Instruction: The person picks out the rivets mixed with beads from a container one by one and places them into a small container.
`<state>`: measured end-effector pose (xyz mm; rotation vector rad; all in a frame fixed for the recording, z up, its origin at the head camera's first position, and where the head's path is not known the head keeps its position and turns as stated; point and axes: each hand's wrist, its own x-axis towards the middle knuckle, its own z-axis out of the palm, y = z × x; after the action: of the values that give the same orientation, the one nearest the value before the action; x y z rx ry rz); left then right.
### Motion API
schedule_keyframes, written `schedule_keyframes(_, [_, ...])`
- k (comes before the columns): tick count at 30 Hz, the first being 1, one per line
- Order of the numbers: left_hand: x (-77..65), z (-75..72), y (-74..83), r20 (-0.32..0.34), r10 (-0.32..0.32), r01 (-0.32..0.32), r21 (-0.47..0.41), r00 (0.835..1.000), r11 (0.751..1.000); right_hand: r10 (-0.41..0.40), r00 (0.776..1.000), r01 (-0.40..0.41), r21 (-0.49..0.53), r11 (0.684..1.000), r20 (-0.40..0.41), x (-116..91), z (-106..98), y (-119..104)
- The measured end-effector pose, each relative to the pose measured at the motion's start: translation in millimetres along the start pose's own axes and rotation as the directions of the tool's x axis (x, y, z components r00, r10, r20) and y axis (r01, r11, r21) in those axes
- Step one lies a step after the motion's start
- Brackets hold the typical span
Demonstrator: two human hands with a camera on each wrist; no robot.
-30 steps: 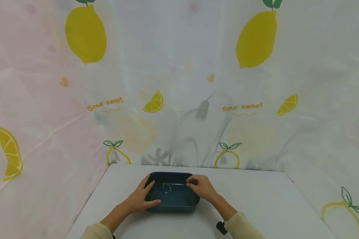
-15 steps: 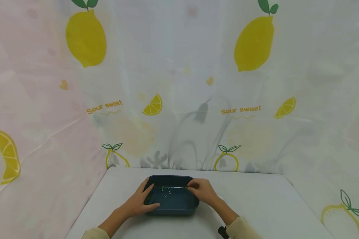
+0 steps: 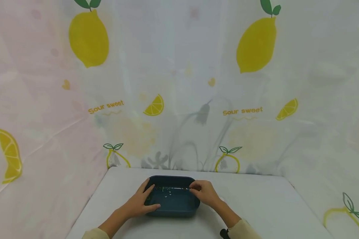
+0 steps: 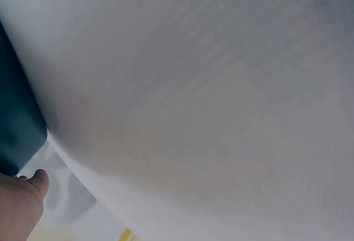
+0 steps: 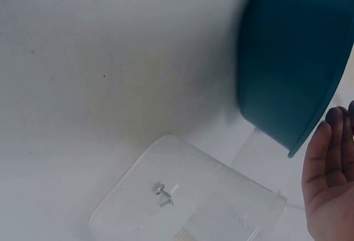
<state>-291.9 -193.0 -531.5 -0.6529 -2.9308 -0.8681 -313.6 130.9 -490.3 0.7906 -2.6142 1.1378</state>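
A dark blue rectangular basin (image 3: 172,212) stands on the table. My left hand (image 3: 137,202) rests on its left side, fingers spread over the rim and thumb stretched along the near part; the left wrist view catches only part of this hand (image 4: 19,208). Inside, a thin shiny strand with coloured specks (image 3: 173,188) runs near the far wall. At its right end, the thumb and forefinger of my right hand (image 3: 206,192) pinch together. Several small silvery pieces (image 3: 166,193) lie on the basin floor. In the right wrist view my fingers (image 5: 316,161) curl beside the rim.
A clear plastic container (image 5: 215,191) with a small silvery piece (image 5: 163,194) sits to the right of the basin, partly behind my right forearm in the head view. The white table (image 3: 272,205) ends at a lemon-printed curtain (image 3: 179,83).
The view has shifted slightly. My right hand has moved a little to the right, still pinching by the far right corner of the basin. The left hand keeps its place on the rim.
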Motion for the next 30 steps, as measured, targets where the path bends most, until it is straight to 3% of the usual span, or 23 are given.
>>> schedule_keyframes(30, [3.5,2.0,-4.7,-0.004,-0.008,0.008,0.016,1.0,1.0,0.051,0.998,-0.052,-0.028,0.998,-0.032,-3.1,-20.4,8.0])
